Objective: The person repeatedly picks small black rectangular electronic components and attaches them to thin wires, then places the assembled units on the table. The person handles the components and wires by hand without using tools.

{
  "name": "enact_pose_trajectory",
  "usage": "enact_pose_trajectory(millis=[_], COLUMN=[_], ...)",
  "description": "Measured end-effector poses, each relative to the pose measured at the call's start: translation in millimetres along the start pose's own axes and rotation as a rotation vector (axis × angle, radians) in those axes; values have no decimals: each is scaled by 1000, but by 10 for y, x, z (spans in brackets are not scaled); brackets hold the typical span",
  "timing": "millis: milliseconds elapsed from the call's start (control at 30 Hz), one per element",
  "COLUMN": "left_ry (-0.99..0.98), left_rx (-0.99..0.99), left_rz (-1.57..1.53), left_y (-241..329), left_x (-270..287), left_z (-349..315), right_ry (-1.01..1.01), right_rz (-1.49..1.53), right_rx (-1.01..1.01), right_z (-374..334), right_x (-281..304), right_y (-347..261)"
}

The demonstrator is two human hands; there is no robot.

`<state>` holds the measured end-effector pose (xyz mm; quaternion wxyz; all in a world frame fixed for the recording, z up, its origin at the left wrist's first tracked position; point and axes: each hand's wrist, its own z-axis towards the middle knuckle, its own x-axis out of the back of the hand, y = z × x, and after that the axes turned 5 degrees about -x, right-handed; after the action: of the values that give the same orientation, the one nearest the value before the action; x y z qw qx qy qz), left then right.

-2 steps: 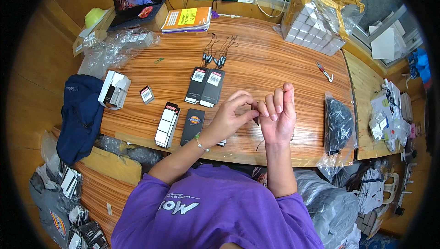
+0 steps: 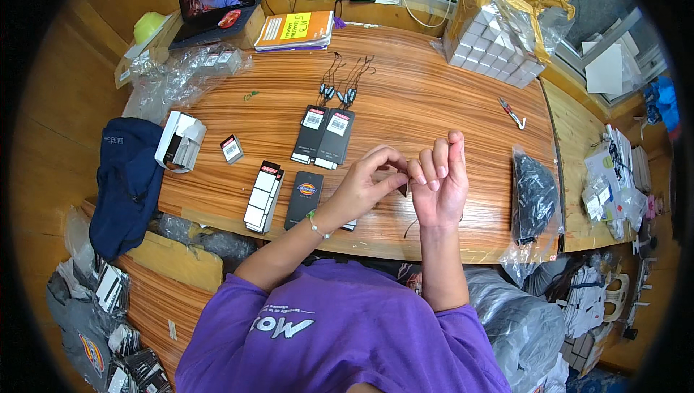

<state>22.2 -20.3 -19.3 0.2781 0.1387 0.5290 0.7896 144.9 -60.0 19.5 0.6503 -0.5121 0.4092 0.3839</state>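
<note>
Over the near middle of the table, my left hand (image 2: 376,180) and my right hand (image 2: 439,183) meet at the fingertips. The left thumb and fingers pinch together, and the right fingers curl inward with the palm turned up. A small dark piece (image 2: 403,190) shows between them, mostly hidden by the fingers. Below it, a thin black cord end (image 2: 410,229) sticks out. Left of my left hand lies a stack of dark grey hang tags (image 2: 304,194). Beyond it are two piles of tags (image 2: 323,136) with white stickers and black strings stretched away from me.
A block of white sticker labels (image 2: 262,198) and a smaller label stack (image 2: 231,149) lie left. A white box (image 2: 181,141) stands by a navy cloth pouch (image 2: 126,183). At right are a bag of black strings (image 2: 535,198) and snips (image 2: 512,113). Wrapped small boxes (image 2: 491,42) stand far right.
</note>
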Motion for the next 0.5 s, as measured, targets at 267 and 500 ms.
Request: enact_pose_trajectory(millis=[267,500], left_ry=[-218,-278], left_rx=[247,289], left_rz=[-321,-402], left_y=[-252,-188], left_x=[34,50], left_z=[-16,-27], right_ry=[-75,-82], right_rz=[101,94], right_rx=[-18,-3], right_z=[80,85], right_x=[13,-14], right_y=[-116,-139])
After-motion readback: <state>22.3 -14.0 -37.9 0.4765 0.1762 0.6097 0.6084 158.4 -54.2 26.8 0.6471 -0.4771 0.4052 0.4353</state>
